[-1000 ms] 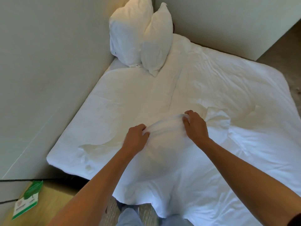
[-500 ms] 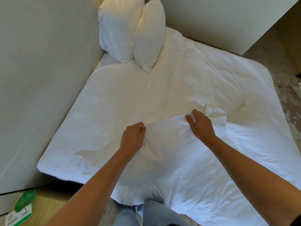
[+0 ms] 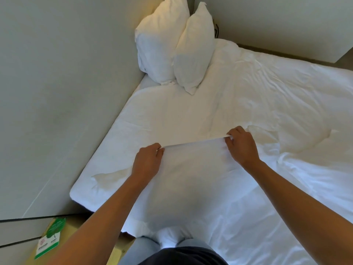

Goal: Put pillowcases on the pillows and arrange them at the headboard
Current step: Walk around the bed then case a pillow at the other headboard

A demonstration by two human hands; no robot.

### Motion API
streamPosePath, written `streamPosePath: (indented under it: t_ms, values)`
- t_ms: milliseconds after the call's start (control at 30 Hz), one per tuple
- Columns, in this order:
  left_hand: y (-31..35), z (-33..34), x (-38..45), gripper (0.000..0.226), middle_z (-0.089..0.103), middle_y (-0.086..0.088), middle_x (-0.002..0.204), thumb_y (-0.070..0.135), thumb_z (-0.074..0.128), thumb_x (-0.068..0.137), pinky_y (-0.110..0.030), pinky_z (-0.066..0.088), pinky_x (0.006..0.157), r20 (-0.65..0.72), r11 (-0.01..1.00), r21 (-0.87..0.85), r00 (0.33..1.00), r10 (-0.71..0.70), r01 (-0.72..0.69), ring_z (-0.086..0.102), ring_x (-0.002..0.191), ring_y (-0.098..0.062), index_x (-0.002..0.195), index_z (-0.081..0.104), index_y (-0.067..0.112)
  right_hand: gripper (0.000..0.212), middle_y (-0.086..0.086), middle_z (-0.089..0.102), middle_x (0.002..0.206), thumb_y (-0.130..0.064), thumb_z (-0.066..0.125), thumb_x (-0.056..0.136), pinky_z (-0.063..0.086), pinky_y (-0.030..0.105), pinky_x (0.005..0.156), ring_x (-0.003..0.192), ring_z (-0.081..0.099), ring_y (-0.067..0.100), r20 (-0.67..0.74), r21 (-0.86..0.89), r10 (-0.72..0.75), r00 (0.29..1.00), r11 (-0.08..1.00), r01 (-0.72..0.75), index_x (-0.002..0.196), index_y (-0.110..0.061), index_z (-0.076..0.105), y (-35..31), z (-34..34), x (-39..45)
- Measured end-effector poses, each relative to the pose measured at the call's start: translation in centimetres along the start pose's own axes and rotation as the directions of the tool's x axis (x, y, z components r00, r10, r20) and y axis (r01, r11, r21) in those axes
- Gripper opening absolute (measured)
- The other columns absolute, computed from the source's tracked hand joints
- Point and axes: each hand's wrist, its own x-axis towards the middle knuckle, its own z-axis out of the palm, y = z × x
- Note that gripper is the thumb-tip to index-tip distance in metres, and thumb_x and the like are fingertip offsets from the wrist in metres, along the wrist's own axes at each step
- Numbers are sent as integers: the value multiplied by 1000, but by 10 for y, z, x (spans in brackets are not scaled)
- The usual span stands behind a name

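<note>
White pillowcase (image 3: 193, 169): stretched taut between both hands, over the bed's (image 3: 172, 111) near edge.
Left hand (image 3: 147, 161): pinched closed on the left corner.
Right hand (image 3: 241, 146): pinched closed on the right corner.
Axis: held edge runs left-right.
Pillows (image 3: 175, 46): well beyond, upright in the corner.

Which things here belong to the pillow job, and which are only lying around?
Job:
- pillowcase, stretched between left hand and right hand
- two pillows standing in the corner

Lying about:
- green-and-white card
- duvet
</note>
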Motion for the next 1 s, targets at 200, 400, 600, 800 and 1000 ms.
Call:
streamPosePath:
  t_ms: [200, 400, 600, 800, 1000]
  values:
    - [7, 5, 1, 34, 60, -13, 67, 18, 54, 98, -35, 37, 60, -10, 990, 84, 994, -108, 109, 56, 65, -29, 71, 57, -2, 15, 10, 62, 79, -21, 60, 102, 52, 42, 67, 72, 60, 34, -34, 62, 28, 999, 998, -26, 91, -10, 60, 12, 5, 15]
    - [12, 2, -6, 32, 63, -2, 71, 30, 49, 104, -33, 44, 62, -77, 977, 163, 989, -124, 136, 61, 68, -27, 78, 55, 14, 11, 5, 65, 82, -21, 52, 104, 54, 43, 66, 70, 62, 32, -29, 148, 21, 999, 989, -16, 97, -15, 58, 11, -1, 24]
    - [11, -21, -10, 38, 54, 0, 56, 29, 42, 106, -30, 33, 47, -198, 979, 157, 975, -101, 133, 49, 51, -21, 73, 49, 13, 13, -1, 66, 82, -21, 57, 104, 43, 31, 66, 70, 62, 25, -103, 216, -31, 994, 975, 53, 99, -15, 67, -3, -15, 35]
    - [13, -50, -12, 37, 56, -3, 56, 26, 44, 106, -38, 42, 52, -296, 992, 103, 954, -40, 73, 54, 53, -26, 74, 52, 9, 16, -8, 60, 75, -22, 60, 104, 36, 20, 59, 68, 56, 17, -99, 263, -28, 995, 963, 53, 93, -19, 70, -29, -34, 60]
    - [5, -103, -9, 36, 59, 3, 60, 33, 43, 106, -33, 44, 53, -410, 993, 100, 912, -9, 55, 58, 57, -22, 74, 53, 19, 21, -5, 64, 76, -27, 59, 105, 46, 28, 68, 69, 60, 17, -192, 294, -84, 978, 946, 139, 91, -17, 71, -79, -62, 97]
